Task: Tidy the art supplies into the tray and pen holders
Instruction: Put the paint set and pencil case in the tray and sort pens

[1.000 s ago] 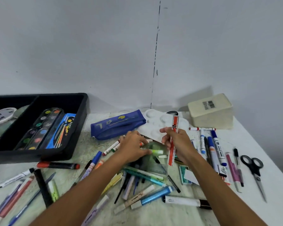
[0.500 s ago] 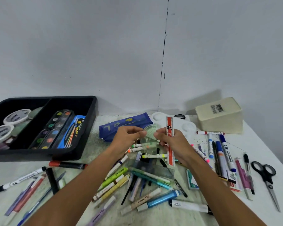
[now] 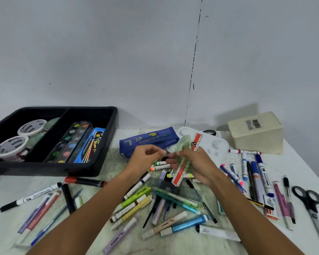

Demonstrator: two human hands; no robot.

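Note:
My right hand (image 3: 195, 163) grips a red-and-white ruler (image 3: 197, 140) together with a clear green protractor (image 3: 182, 144), both raised above the pile of pens. My left hand (image 3: 145, 158) hovers just left of them with curled fingers that hold nothing I can see. A black two-part tray (image 3: 107, 153) stands at the left with two white tubs (image 3: 31, 127), a paint palette set (image 3: 70, 142) and a blue brush pack (image 3: 92, 144) inside. Several markers and pens (image 3: 155, 205) lie scattered on the table under my arms.
A blue pencil case (image 3: 147, 142) and a white mixing palette (image 3: 217, 146) lie behind my hands. A cream box (image 3: 256, 133) sits at the back right. Scissors (image 3: 309, 205) and more markers (image 3: 260, 173) lie at the right, further pens (image 3: 41, 208) at the left.
My left hand passed the green protractor to my right hand, which now holds it with the ruler. Both hands rose slightly.

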